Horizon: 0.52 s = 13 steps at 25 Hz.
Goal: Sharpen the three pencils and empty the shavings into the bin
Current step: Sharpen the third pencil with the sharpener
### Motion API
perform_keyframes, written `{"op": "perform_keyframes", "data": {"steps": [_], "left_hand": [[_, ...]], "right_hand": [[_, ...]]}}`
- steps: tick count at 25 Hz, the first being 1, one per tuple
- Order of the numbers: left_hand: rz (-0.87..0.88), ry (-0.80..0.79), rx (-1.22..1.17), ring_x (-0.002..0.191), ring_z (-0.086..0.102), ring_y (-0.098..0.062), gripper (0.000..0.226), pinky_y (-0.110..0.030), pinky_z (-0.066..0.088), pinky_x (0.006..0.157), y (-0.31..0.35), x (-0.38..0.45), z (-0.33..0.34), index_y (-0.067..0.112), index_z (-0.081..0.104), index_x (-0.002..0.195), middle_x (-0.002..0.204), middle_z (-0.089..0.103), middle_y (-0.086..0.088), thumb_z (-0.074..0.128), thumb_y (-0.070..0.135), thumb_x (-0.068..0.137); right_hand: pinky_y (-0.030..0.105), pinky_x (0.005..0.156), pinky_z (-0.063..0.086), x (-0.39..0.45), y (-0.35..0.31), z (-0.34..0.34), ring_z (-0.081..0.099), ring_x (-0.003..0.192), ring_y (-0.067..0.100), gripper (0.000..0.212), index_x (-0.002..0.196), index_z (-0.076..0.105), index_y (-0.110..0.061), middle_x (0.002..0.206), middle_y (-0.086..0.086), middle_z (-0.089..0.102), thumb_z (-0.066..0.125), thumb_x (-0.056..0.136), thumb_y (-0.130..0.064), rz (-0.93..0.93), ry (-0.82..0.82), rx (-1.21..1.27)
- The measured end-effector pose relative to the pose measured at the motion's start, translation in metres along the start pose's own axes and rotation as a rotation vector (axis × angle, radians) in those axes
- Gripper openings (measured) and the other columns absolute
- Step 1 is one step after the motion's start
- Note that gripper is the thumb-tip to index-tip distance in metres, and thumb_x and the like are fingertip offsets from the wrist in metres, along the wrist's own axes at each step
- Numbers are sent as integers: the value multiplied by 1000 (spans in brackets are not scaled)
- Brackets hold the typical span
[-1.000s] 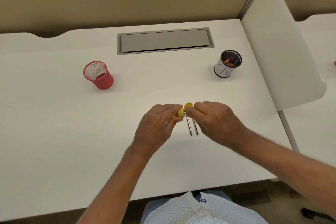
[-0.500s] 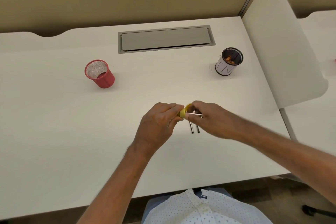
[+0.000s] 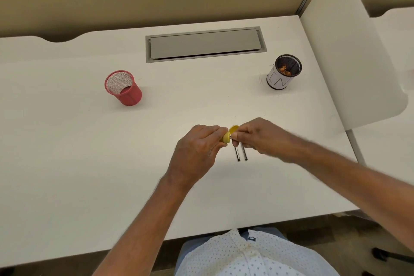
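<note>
While the sharpening step is in hand, the following is noted:
Left hand [image 3: 197,152]: closed around the yellow sharpener [image 3: 227,135], held above the desk.
Right hand [image 3: 262,139]: fingers pinched on a pencil, mostly hidden, at the sharpener's mouth.
Spare pencils [image 3: 241,153]: two, laid side by side under the hands.
Next move: judged to need steady twisting, the sharpener held firm.
Bin [image 3: 283,73]: far right; shavings seen inside.
Red mesh cup [image 3: 123,87]: far left.
Surface: white desk [image 3: 67,163], grey cable hatch [image 3: 205,43].
Room: beige partition behind.

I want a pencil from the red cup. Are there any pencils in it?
No, the red cup shows only bare mesh inside, and two pencils lie on the desk.
</note>
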<state>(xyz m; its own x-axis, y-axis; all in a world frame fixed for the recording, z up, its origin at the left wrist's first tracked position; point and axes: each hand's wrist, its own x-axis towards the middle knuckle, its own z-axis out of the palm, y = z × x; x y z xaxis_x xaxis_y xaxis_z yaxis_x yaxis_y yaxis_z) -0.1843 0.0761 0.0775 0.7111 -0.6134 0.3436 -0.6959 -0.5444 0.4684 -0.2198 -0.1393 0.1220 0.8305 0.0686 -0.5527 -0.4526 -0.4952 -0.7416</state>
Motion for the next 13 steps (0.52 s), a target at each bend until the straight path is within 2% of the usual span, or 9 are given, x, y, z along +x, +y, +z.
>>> {"op": "perform_keyframes", "data": {"steps": [2,5,8,10,13], "left_hand": [[75,49,49,92,64,-21,25,-31,55,75,-4,1,0,16,73,116,107,73,7,75,19,91],[100,88,75,96,63,-20,24,-27,54,78,-9,4,1,16,73,116,109,73,8,75,19,92],[15,88,53,100,66,-20,26,-28,56,80,-15,2,1,17,74,117,111,74,8,75,21,91],[-107,79,-22,102,67,-18,27,-29,56,82,-19,-1,2,20,74,116,111,74,10,77,20,89],[-338,72,-245,101,67,-10,31,-29,56,82,-22,-4,8,27,73,116,110,74,17,80,23,87]], "right_hand": [[17,43,21,8,-3,-8,25,46,8,34,82,65,-16,56,-11,34,53,107,-36,239,-216,356],[17,41,17,12,-2,-12,20,45,5,33,88,59,-14,57,-9,26,49,109,-37,381,-340,566],[18,41,18,8,4,-13,20,46,5,34,92,61,-11,58,-8,26,46,109,-36,387,-334,624],[20,46,18,3,11,-12,21,50,7,35,96,66,-10,61,-6,31,45,110,-35,345,-294,647],[22,51,31,-4,19,0,34,54,11,32,105,71,-9,66,-2,47,46,109,-27,235,-178,677]]}}
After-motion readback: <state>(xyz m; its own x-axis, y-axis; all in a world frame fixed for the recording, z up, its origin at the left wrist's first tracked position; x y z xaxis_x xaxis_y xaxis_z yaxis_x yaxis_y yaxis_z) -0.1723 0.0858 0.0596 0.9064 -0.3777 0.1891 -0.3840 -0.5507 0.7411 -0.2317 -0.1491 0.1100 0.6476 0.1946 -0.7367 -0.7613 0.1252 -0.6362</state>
